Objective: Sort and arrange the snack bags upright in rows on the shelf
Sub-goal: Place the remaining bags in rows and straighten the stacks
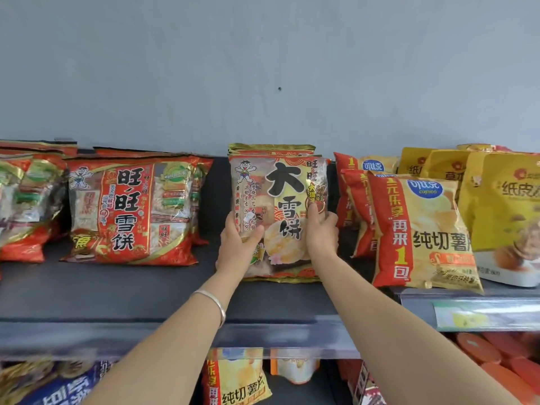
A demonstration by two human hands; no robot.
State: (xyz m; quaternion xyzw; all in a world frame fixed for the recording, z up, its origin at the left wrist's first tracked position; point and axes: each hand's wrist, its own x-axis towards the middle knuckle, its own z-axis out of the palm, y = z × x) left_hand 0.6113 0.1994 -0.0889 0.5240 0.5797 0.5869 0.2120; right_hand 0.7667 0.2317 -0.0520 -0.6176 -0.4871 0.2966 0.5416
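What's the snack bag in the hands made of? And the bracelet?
The snack bag looks like thin glossy plastic film, partly see-through: light glints off it and crackers show inside. The bracelet is probably silvery metal; it shines pale and smooth.

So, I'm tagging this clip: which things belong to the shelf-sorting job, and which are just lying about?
Job: big rice-cracker bag, gripped by left hand and right hand; red cracker bags; chip bags; yellow bags; shelf.
Bystanders: price strip; lower-shelf bags.

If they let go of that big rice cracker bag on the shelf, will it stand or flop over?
Likely light and floppy: the rice cracker bag is thin glossy film. It may slip; the left hand and right hand grip both sides. It probably tips unless leaned on the bag behind.
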